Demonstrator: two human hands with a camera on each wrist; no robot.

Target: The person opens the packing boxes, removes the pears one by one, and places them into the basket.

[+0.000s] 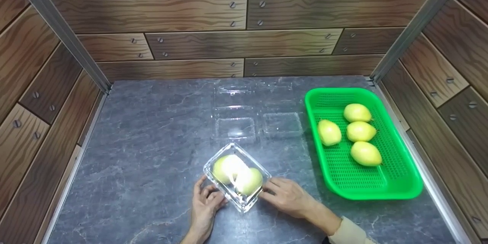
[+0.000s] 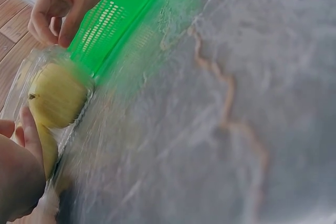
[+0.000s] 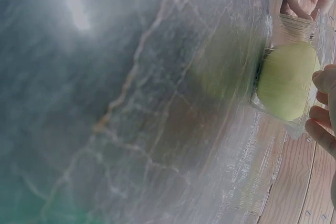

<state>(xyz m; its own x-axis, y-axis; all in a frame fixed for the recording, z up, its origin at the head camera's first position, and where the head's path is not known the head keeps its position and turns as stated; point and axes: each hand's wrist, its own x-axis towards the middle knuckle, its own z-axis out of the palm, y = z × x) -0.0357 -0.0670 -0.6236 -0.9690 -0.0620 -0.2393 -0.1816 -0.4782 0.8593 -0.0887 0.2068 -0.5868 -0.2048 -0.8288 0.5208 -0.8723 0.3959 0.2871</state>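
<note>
A clear plastic clamshell box point(image 1: 215, 159) with two yellow-green, pear-like fruits point(image 1: 249, 181) inside sits turned at an angle at the front middle of the table. Its lid lies over the fruits, with a bright glare on top. At its lower left side, my left hand point(image 1: 206, 206) holds the edge with bent fingers and thumb. My right hand point(image 1: 288, 198) pinches the box at its right corner. From the left wrist, one fruit point(image 2: 59, 96) shows its stem dimple through the plastic. The right wrist view has a fruit point(image 3: 289, 81) between both hands.
A green plastic basket point(image 1: 331, 183) stands on the right, holding several loose fruits point(image 1: 366, 154). Behind the held box, more clear plastic boxes point(image 1: 235, 127) lie on the grey marbled table point(image 1: 152, 152). Wood-patterned panels point(image 1: 244, 44) enclose the back and sides.
</note>
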